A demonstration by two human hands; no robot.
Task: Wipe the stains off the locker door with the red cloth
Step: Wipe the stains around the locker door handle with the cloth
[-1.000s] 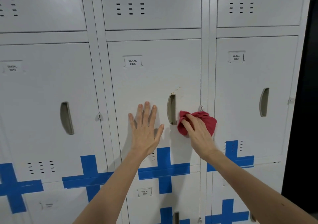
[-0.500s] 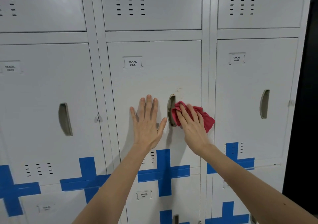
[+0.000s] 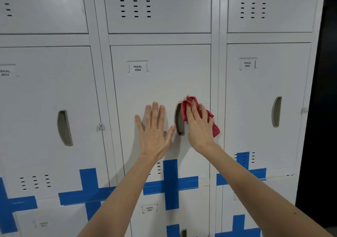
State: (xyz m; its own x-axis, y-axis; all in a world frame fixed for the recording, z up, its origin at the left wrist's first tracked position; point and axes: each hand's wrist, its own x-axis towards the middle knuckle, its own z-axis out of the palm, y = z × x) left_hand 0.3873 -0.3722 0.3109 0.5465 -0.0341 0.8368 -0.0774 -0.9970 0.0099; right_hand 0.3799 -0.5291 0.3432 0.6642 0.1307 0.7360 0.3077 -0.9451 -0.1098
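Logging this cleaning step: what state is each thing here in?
Locker door 0006: shut.
Red cloth: bunched, pressed against the door beside the handle recess.
Right hand: on the cloth.
Left hand: flat, fingers spread, on the door.
Blue tape cross: stuck across the door's lower edge.

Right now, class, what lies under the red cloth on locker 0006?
The red cloth, pressed by the right hand, covers the door beside the recessed handle. Only bare grey door shows around it; any stain beneath is hidden. The left hand lies flat nearby.
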